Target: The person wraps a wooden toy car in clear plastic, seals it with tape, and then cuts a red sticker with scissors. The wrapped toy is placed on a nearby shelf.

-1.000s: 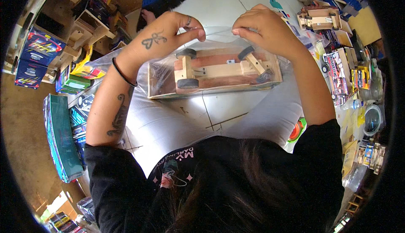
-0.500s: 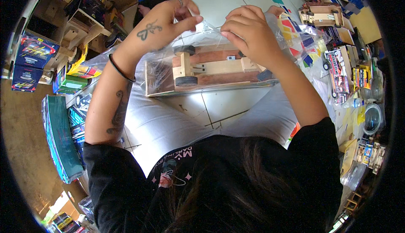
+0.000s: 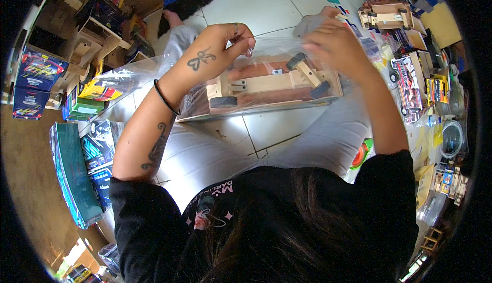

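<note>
A wooden toy truck [image 3: 266, 81] lies between my legs with its underside up, showing pale axle blocks and black wheels. Clear plastic wrap [image 3: 141, 72] covers it and spreads out to the left. Over the truck's far left part, my left hand [image 3: 228, 46] is closed in a pinch, with a shiny bit of the plastic at its fingertips. My right hand [image 3: 338, 50] is above the truck's right end, close to the plastic; motion blurs its fingers, so its grip is unclear.
Boxed toys [image 3: 38, 80] and wooden pieces stand along the left, beside a long teal box [image 3: 77, 173]. Another upturned wooden truck [image 3: 387, 15] sits at the far right, above a printed toy truck [image 3: 405, 88]. A coil of clear tubing [image 3: 452, 139] lies right.
My hands have moved apart: the right went right and slightly down, the left moved down and a little right. The truck's right wheels now show, and its left end looks more covered.
</note>
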`<act>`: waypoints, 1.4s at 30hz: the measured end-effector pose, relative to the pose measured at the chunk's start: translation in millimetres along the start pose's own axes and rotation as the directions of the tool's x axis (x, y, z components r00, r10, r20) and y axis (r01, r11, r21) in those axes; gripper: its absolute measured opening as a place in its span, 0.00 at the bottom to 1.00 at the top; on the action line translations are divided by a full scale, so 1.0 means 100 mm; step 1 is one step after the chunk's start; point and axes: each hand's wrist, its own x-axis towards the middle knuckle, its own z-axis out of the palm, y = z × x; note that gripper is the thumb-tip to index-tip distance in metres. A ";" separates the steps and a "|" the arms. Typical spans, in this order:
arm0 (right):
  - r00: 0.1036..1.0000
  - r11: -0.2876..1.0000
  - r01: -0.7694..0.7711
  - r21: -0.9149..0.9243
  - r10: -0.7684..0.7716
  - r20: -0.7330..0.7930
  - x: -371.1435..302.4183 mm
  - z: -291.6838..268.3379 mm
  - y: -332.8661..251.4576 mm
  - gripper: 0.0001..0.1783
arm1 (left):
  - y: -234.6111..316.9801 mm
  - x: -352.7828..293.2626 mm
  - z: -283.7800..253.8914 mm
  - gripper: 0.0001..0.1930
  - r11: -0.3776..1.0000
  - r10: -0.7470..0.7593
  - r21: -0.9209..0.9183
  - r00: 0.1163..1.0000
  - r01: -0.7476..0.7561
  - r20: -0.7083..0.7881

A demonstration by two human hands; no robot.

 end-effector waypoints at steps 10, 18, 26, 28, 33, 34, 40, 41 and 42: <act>0.873 0.869 -0.389 -0.304 0.244 -0.421 -0.88 -1.14 0.28 0.19 | -0.10 0.05 0.01 0.10 0.986 0.141 -0.089 0.989 -0.138 0.036; 0.995 0.996 0.031 0.082 -0.024 -0.095 0.35 0.26 -0.64 0.10 | 0.01 -0.04 -0.05 0.08 0.999 0.041 -0.005 0.996 -0.041 0.079; 0.974 0.978 0.062 0.200 -0.016 -0.225 0.31 0.33 -0.52 0.08 | -0.72 -1.47 -1.68 0.12 0.769 -0.583 0.267 0.809 0.580 -0.078; 0.979 0.970 0.064 0.235 -0.015 -0.201 0.35 0.35 -0.49 0.09 | -0.87 -1.91 -2.06 0.12 0.820 -0.489 0.199 0.837 0.537 -0.246; 0.990 0.953 0.049 0.300 -0.006 -0.143 0.41 0.33 -0.48 0.10 | -0.53 -1.64 -1.73 0.12 0.648 0.099 0.571 0.687 0.505 -0.720; 0.991 0.950 0.035 0.311 0.007 -0.132 0.42 0.32 -0.49 0.10 | -0.43 -1.40 -1.38 0.13 0.757 0.262 0.544 0.595 0.361 -0.760; 0.999 0.952 0.052 0.303 -0.047 -0.024 0.44 0.23 -0.44 0.10 | 0.06 -0.24 0.04 0.10 0.846 0.234 0.520 0.958 -0.116 -0.167; 0.998 0.954 0.063 0.294 -0.064 -0.007 0.44 0.22 -0.43 0.10 | 0.09 -0.16 0.04 0.09 0.896 0.089 0.443 0.992 -0.038 -0.093; 0.997 0.955 0.074 0.286 -0.081 0.013 0.44 0.20 -0.43 0.09 | 0.11 -0.09 0.02 0.08 0.938 0.007 0.348 1.000 -0.004 -0.008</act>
